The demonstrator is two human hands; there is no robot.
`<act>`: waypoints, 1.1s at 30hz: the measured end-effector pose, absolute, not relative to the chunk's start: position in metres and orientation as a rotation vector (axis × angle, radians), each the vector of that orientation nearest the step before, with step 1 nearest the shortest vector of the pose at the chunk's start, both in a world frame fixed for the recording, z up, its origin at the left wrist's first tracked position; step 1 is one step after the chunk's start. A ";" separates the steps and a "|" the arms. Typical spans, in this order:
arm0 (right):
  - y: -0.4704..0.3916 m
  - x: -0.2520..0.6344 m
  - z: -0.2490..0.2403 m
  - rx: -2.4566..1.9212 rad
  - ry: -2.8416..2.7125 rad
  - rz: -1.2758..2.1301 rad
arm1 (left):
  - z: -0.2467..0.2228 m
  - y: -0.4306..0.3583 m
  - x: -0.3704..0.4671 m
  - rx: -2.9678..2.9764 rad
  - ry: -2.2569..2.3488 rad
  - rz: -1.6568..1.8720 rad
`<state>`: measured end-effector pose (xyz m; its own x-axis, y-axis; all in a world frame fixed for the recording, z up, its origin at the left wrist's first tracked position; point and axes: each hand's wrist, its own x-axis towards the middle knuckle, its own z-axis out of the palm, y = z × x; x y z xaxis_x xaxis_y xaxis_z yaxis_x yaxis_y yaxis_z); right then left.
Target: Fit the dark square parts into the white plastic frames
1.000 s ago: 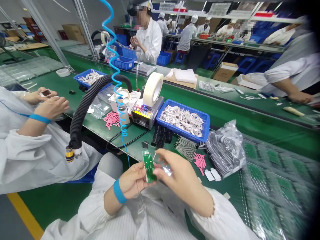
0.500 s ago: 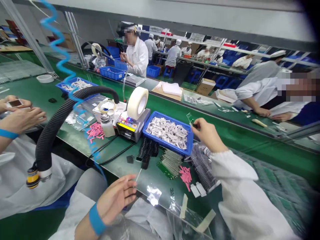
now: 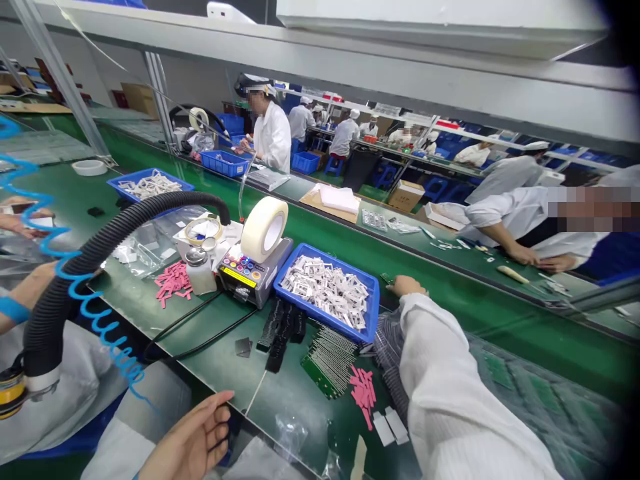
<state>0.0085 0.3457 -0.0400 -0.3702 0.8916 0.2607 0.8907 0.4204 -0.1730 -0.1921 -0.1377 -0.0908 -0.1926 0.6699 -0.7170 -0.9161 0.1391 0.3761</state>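
Note:
My right hand [image 3: 407, 287] reaches past the right end of a blue bin [image 3: 371, 328] full of white plastic frames [image 3: 327, 288]. Between its fingertips is a small green circuit board [image 3: 386, 278], partly hidden by the hand. At the front edge of the bench, my left hand [image 3: 193, 440] hangs palm up, holding nothing, thumb stretched out and fingers loosely bent. Between the hands lie a row of green circuit boards [image 3: 327, 363], black strips [image 3: 280, 333], pink strips [image 3: 363, 393] and two white pieces [image 3: 391, 425].
A tape dispenser [image 3: 245, 280] carries a large cream tape roll [image 3: 265, 229]. A black flexible hose [image 3: 90, 267] and a coiled blue air line [image 3: 95, 313] cross the left side. A co-worker's arm [image 3: 30, 293] is at far left. Others work across the bench.
My right hand has moved forward and lower with the circuit board, beside the bin's right end. My left hand sits lower and further left in view. The camera view has shifted.

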 end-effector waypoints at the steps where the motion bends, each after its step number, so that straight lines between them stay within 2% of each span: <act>1: 0.342 0.006 -0.036 -1.542 -2.388 0.018 | -0.092 -0.137 -0.192 -0.326 0.990 1.472; 5: 0.300 -0.006 -0.020 -1.387 -2.556 0.129 | -0.093 -0.137 -0.190 -0.307 0.967 1.458; 9: 0.241 -0.018 -0.026 -1.182 -2.710 0.154 | -0.092 -0.136 -0.188 -0.289 0.941 1.435; 14: 0.211 -0.024 -0.031 -1.189 -2.648 0.035 | -0.086 -0.136 -0.187 -0.279 0.898 1.447; 20: 0.175 -0.025 0.004 -1.111 -2.484 0.107 | -0.080 -0.142 -0.193 -0.218 0.899 1.505; 23: 0.116 -0.037 0.021 -0.779 -2.622 0.387 | -0.074 -0.143 -0.194 -0.090 0.881 1.514; 25: 0.070 -0.050 0.022 -0.274 -2.795 0.738 | -0.068 -0.144 -0.192 0.012 0.839 1.471; 27: 0.028 -0.064 0.013 0.046 -2.898 0.818 | -0.063 -0.147 -0.188 0.117 0.787 1.386; 30: -0.010 -0.080 -0.007 0.220 -2.975 0.800 | -0.064 -0.154 -0.186 0.244 0.756 1.249; 33: -0.016 -0.090 -0.017 0.296 -2.968 0.965 | -0.072 -0.164 -0.190 0.250 0.754 1.242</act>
<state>-0.0900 -0.0155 -0.0168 -0.9821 -0.1770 0.0645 -0.1810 0.7925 -0.5824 -0.1903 -0.1638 -0.0720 0.1223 0.9171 -0.3795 -0.7601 0.3324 0.5583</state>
